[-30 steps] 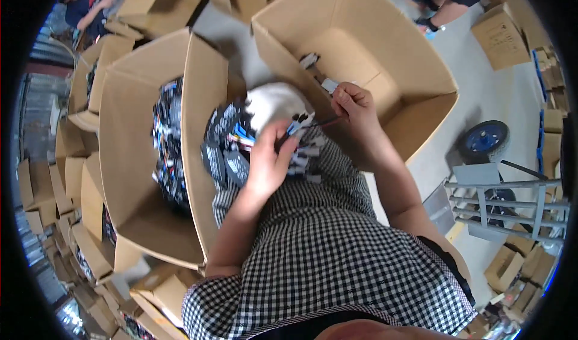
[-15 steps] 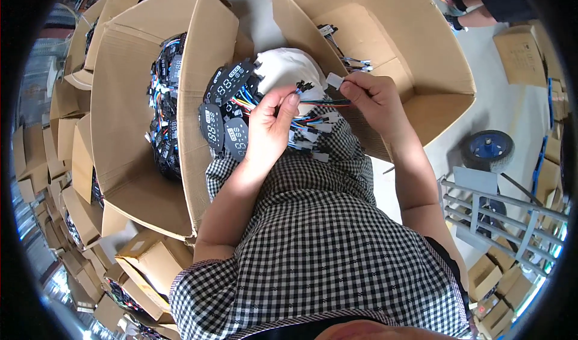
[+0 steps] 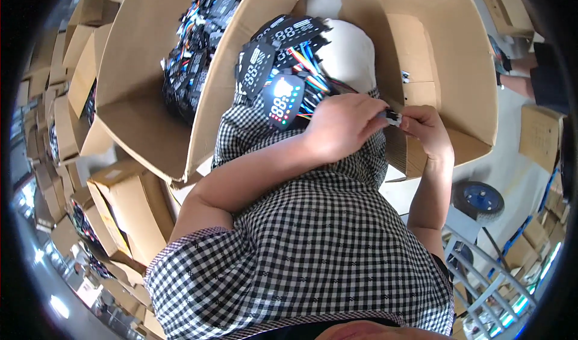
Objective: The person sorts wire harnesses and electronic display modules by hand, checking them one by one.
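Observation:
My left hand (image 3: pixel 340 126) reaches across to the right, its fingers pinched on a small black wire connector. Touching its tips, my right hand (image 3: pixel 428 132) grips a small white connector (image 3: pixel 395 118). The two connectors meet between my fingertips; how deeply they are joined is hidden. On my lap lies a bunch of black display panels (image 3: pixel 257 69) with coloured wires (image 3: pixel 308 69). One panel, a lit display (image 3: pixel 283 101), glows with white digits and coloured dots. A rounded white object (image 3: pixel 349 54) sits beyond the wires.
At left, an open carton (image 3: pixel 138 117) holds a heap of black display panels (image 3: pixel 201 45). Another open carton (image 3: pixel 451 39) stands at right, with a few connectors inside. A wheel (image 3: pixel 478 199) and a metal frame (image 3: pixel 475 262) are at lower right; a person's legs (image 3: pixel 518 78) show far right.
My left hand has moved right to meet my right hand, bringing the connectors together. One panel has lit up. The view has shifted, and fewer parts show in the right carton.

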The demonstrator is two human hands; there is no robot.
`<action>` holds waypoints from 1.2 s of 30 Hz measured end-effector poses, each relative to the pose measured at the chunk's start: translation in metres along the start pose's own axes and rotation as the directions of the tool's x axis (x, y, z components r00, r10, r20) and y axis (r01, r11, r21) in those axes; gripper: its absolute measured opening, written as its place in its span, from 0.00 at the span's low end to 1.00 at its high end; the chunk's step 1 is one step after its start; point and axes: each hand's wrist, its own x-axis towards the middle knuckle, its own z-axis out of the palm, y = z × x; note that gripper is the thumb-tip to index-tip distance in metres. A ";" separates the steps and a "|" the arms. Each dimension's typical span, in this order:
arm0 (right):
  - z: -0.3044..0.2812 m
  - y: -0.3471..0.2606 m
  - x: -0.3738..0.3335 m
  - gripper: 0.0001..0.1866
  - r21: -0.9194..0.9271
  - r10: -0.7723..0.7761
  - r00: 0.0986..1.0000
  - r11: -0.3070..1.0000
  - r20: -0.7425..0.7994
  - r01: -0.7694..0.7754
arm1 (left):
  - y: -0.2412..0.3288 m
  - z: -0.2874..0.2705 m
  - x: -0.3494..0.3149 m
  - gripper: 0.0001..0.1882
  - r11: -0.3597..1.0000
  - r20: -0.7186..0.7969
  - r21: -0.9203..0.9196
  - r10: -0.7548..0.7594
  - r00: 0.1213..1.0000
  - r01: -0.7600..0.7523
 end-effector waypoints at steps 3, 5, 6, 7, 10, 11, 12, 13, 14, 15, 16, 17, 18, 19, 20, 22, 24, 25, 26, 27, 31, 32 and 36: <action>-0.002 0.013 -0.004 0.09 0.082 0.048 0.999 0.996 -0.019 -0.046 | 0.006 0.001 -0.004 0.18 0.999 0.046 0.054 0.000 0.999 -0.002; -0.003 0.020 -0.006 0.09 0.103 0.054 0.998 0.993 -0.042 -0.049 | 0.006 0.002 -0.007 0.19 0.997 0.047 0.081 0.014 0.999 -0.018; -0.003 0.020 -0.006 0.09 0.106 0.005 0.999 0.994 -0.034 -0.001 | 0.006 0.002 -0.005 0.21 0.996 0.034 0.080 0.037 0.999 -0.040; -0.003 0.020 -0.007 0.09 0.109 -0.045 0.999 0.993 -0.026 0.048 | 0.007 0.001 -0.004 0.23 0.995 0.022 0.081 0.061 0.998 -0.063; 0.006 0.010 -0.006 0.09 0.000 -0.138 0.990 0.990 -0.038 0.138 | 0.033 -0.021 -0.002 0.24 0.935 0.263 0.196 -0.339 0.903 0.294; 0.007 0.010 -0.007 0.09 0.001 -0.133 0.989 0.991 -0.067 0.134 | 0.042 -0.034 -0.004 0.26 0.924 0.290 0.266 -0.347 0.892 0.273; 0.008 0.012 -0.008 0.09 0.037 -0.133 0.978 0.989 -0.163 0.140 | 0.052 -0.052 -0.008 0.26 0.938 0.319 0.266 -0.304 0.898 0.223; 0.007 0.016 -0.009 0.09 0.074 -0.125 0.958 0.986 -0.259 0.149 | 0.059 -0.070 -0.017 0.24 0.955 0.270 0.266 -0.205 0.941 0.132; 0.000 0.022 -0.009 0.08 0.091 -0.169 0.959 0.977 -0.227 0.193 | 0.072 -0.091 -0.023 0.20 0.938 0.271 0.325 -0.212 0.939 0.118; -0.003 0.027 -0.008 0.08 0.090 -0.170 0.954 0.976 -0.247 0.198 | 0.079 -0.104 -0.029 0.17 0.941 0.223 0.317 -0.191 0.956 0.115; -0.003 0.029 -0.007 0.08 0.108 -0.124 0.960 0.982 -0.251 0.155 | 0.083 -0.117 -0.036 0.17 0.937 0.205 0.307 -0.239 0.949 0.169; -0.002 0.031 -0.007 0.07 0.126 -0.076 0.964 0.986 -0.256 0.112 | 0.077 -0.125 -0.040 0.17 0.934 0.165 0.346 -0.154 0.974 0.089; 0.006 0.026 -0.005 0.08 0.092 -0.061 0.952 0.991 -0.299 0.092 | 0.074 -0.126 -0.040 0.18 0.887 0.135 0.445 -0.201 0.970 0.122; 0.007 0.026 -0.003 0.08 0.094 -0.058 0.949 0.991 -0.309 0.091 | 0.071 -0.126 -0.037 0.19 0.831 0.103 0.535 -0.243 0.965 0.152; 0.006 0.027 -0.001 0.08 0.116 -0.083 0.959 0.986 -0.269 0.118 | 0.061 -0.119 -0.035 0.19 0.798 0.094 0.588 -0.230 0.969 0.132; 0.008 0.027 0.001 0.08 0.144 -0.102 0.965 0.980 -0.241 0.140 | 0.038 -0.101 -0.025 0.20 0.824 0.085 0.559 -0.169 0.982 0.093; 0.013 0.028 0.003 0.09 0.164 -0.133 0.944 0.968 -0.302 0.189 | 0.017 -0.081 -0.016 0.20 0.857 0.160 0.516 -0.090 0.983 -0.005; 0.013 0.027 0.003 0.09 0.164 -0.126 0.941 0.969 -0.314 0.185 | 0.009 -0.070 -0.011 0.20 0.890 0.179 0.450 -0.011 0.984 -0.072; 0.012 0.024 0.001 0.09 0.170 -0.125 0.952 0.969 -0.279 0.177 | 0.004 -0.061 -0.005 0.20 0.875 0.231 0.465 0.025 0.973 -0.133; 0.012 0.023 -0.001 0.09 0.176 -0.123 0.961 0.970 -0.246 0.169 | -0.003 -0.051 0.000 0.20 0.858 0.284 0.475 0.063 0.957 -0.197; 0.027 0.012 -0.008 0.07 0.173 -0.045 0.940 0.979 -0.339 0.110 | -0.024 -0.034 0.006 0.19 0.869 0.342 0.449 0.049 0.938 -0.209; 0.023 0.014 -0.008 0.06 0.148 -0.083 0.959 0.981 -0.273 0.127 | -0.026 -0.035 0.007 0.16 0.884 0.353 0.427 0.032 0.935 -0.191; 0.032 0.011 -0.005 0.04 -0.167 -0.206 0.929 0.973 -0.306 0.161 | -0.031 -0.031 0.004 0.13 0.985 0.195 0.170 -0.001 0.981 -0.033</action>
